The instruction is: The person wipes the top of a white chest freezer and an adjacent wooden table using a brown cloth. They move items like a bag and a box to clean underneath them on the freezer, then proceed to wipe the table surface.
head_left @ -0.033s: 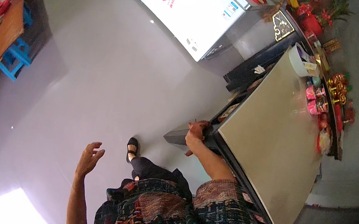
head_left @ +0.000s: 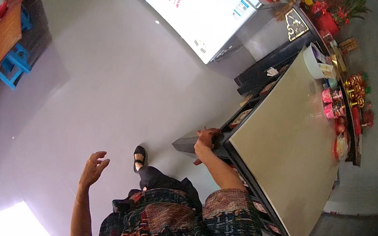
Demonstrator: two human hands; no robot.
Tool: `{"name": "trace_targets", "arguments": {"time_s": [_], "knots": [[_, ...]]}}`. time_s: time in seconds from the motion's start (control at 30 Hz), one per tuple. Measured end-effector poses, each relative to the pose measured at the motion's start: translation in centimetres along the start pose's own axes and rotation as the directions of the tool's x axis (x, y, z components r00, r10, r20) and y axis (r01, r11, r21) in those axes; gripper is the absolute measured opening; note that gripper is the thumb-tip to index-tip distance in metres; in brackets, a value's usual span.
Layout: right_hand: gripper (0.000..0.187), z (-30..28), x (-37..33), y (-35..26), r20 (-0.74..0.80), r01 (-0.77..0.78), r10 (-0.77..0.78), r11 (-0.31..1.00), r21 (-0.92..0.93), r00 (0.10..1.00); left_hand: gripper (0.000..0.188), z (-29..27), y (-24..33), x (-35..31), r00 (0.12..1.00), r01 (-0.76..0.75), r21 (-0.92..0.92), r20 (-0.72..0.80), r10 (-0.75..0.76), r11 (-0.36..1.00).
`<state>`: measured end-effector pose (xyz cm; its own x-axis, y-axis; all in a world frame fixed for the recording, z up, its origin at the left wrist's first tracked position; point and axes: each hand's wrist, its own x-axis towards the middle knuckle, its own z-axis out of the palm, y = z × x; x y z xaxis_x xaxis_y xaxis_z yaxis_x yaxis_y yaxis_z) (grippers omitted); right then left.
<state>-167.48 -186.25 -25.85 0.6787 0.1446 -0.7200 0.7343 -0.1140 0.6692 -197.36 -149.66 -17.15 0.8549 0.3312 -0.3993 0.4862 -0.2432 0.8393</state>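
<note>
Over the floor at lower left, my left hand hangs in the air, fingers loosely bent and apart, with nothing in it. My right hand is closed at the near left corner of a dark cabinet with a pale beige top. Its fingers curl round a dark edge there; the fingertips are partly hidden. Beside that hand a dark panel or drawer-like part juts out from the cabinet; its exact kind cannot be told. Items in the cabinet's side openings show below the top.
A white chest freezer stands ahead. Blue stools sit by a cluttered wooden table at left. On the cabinet's far side are a white bucket, pink tubs and gold ornaments. My black shoe is on the floor.
The view has shifted slightly, so the freezer and the left table sit a little further left. Both hands keep their pose.
</note>
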Motion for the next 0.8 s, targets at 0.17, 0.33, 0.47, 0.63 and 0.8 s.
{"name": "trace_targets", "arguments": {"time_s": [0.17,0.33,0.47,0.63,0.8], "knots": [[0.077,-3.4,0.7,0.8,0.133,0.018,-0.033,0.994,0.109,0.991,0.045,-1.9,2.7,4.6,0.999,0.045,-0.035,0.02,-0.044,0.998],[0.037,-2.2,-1.9,-3.4,-0.175,0.172,-0.108,0.895,0.412,0.979,0.044,-2.3,4.6,8.8,0.996,0.035,-0.047,0.082,-0.032,0.998],[0.01,-6.1,-6.7,-2.7,-0.407,0.381,-0.119,0.651,0.656,0.905,0.042,-1.2,3.7,13.5,0.973,-0.05,-0.013,0.223,0.052,0.999],[0.024,-14.3,-15.8,10.9,-0.522,0.42,0.721,0.343,0.841,0.456,0.041,1.6,9.2,19.0,0.891,-0.176,0.024,0.429,0.149,0.984],[0.033,-6.3,-20.3,16.8,-0.148,0.114,0.967,0.126,0.985,0.209,0.043,3.8,13.1,23.2,0.775,-0.361,0.071,0.578,0.257,0.93]]}}
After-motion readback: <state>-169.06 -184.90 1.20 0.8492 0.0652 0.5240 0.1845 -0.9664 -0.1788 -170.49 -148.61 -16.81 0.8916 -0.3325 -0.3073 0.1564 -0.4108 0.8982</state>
